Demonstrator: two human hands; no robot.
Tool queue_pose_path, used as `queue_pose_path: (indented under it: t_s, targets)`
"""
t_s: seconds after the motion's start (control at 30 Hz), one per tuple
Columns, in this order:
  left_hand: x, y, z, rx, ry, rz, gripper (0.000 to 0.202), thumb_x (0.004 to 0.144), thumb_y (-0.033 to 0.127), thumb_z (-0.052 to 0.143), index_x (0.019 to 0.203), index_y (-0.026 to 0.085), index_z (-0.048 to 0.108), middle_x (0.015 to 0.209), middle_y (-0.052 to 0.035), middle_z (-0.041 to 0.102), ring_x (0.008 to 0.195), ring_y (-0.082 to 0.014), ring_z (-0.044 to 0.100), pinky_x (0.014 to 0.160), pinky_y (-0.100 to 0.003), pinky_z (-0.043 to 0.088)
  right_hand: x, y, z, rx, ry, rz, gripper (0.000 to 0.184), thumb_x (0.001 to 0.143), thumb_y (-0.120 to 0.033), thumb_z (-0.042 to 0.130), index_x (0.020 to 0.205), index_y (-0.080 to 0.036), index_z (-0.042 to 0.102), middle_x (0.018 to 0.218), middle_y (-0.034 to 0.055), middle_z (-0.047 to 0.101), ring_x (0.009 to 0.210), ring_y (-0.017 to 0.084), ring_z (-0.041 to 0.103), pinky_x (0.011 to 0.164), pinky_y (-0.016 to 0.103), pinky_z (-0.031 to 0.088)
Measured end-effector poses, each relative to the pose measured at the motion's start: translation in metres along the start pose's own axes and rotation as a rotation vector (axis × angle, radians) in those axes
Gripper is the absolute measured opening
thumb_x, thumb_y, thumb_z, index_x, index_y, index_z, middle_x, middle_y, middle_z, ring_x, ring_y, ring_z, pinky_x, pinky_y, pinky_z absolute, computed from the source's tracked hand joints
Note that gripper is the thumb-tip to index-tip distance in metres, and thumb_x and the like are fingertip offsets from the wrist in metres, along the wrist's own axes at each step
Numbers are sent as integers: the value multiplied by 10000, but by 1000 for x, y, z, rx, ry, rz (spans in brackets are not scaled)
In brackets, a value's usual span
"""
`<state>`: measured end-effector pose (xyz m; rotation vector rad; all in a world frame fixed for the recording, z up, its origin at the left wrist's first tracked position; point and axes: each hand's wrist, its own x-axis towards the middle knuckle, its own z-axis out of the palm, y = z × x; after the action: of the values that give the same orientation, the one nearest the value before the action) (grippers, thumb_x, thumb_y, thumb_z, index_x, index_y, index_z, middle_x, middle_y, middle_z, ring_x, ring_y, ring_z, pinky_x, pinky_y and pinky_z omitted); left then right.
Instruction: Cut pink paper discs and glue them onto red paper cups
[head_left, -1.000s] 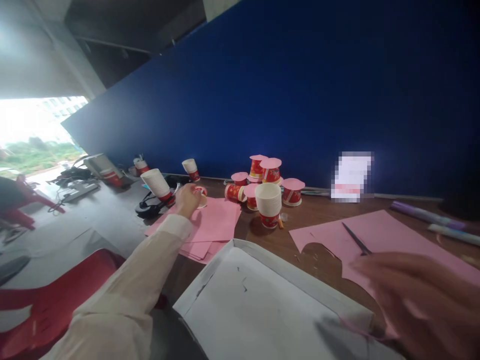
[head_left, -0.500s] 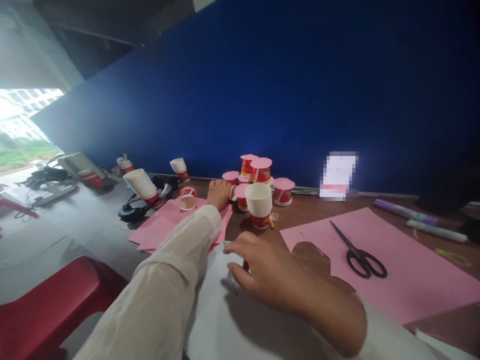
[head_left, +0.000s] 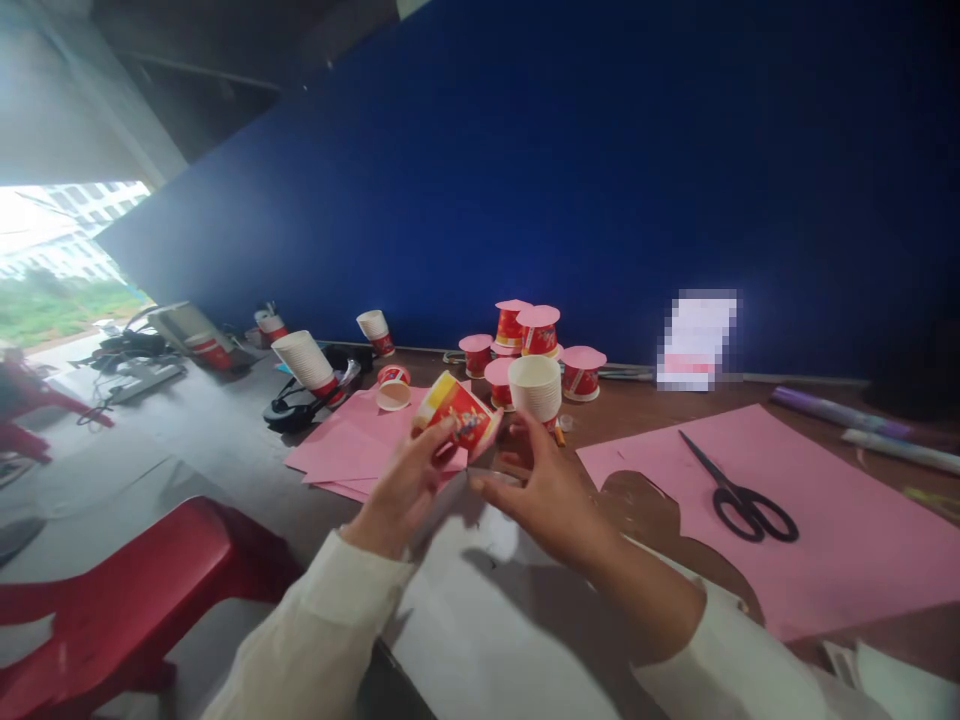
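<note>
My left hand [head_left: 409,480] grips a red and yellow paper cup [head_left: 459,415], tilted on its side, with a pink paper edge at its right end. Close to that end, my right hand [head_left: 529,475] has its thumb and fingers apart and holds nothing. Just behind my right hand stands a stack of nested white paper cups [head_left: 535,385]. Several red cups with pink paper discs on top [head_left: 583,372] are grouped behind it, some set on others. Below both hands lies a white surface [head_left: 480,590].
Black-handled scissors [head_left: 739,500] rest on a cut pink sheet [head_left: 817,520] at right, near a purple marker [head_left: 840,412]. Pink sheets [head_left: 352,440], a lying cup [head_left: 394,393] and a leaning cup stack [head_left: 304,362] are at left. A red chair [head_left: 180,570] stands front left.
My left hand has come back from the cup group towards me, now with a paper cup in it. My right hand has moved slightly forward, towards that cup.
</note>
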<state>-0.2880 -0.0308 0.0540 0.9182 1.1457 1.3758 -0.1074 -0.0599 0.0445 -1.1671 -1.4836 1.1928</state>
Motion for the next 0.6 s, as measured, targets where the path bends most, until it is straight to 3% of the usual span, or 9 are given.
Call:
queue_pose_path:
  t_s: [0.07,0.13,0.27,0.43,0.6]
  targets:
    - [-29,-10,10,-154,3,-64,357,662,374,889,970,288,732,1113,-24,787,1120,-257,731,964,-371,609,-11,4,2,168,17,38,1331,599,-481,942,1668,-287,171,1680,197,329,1375,333,569,1049,503,549]
    - [-51,-17,25,-290,-43,-125,355,711,360,877,1018,250,738,1105,-34,792,1082,-236,747,958,-348,616,-24,5,0,297,38,17,1409,552,-460,975,1675,-341,131,1696,174,313,1417,347,531,1097,547,511]
    - [-78,-21,60,-497,-63,-230,275,745,250,862,984,176,748,995,-46,810,953,-194,775,883,-264,621,-48,4,-8,434,138,-31,1398,597,-477,963,1681,-330,93,1631,165,426,1356,328,591,1150,556,470]
    - [-95,-26,100,-643,-58,-353,119,844,172,757,963,164,750,937,-62,813,860,-180,781,845,-262,631,-62,13,-19,423,427,-23,1353,632,-517,927,1681,-278,107,1483,157,559,1257,299,654,1112,504,516]
    - [-105,-39,128,-757,-145,-514,220,928,275,692,1094,141,747,1050,-91,811,1039,-215,770,1014,-312,590,-73,19,-29,338,651,-1,1284,635,-541,883,1671,-252,182,1421,157,604,1229,312,669,1045,479,560]
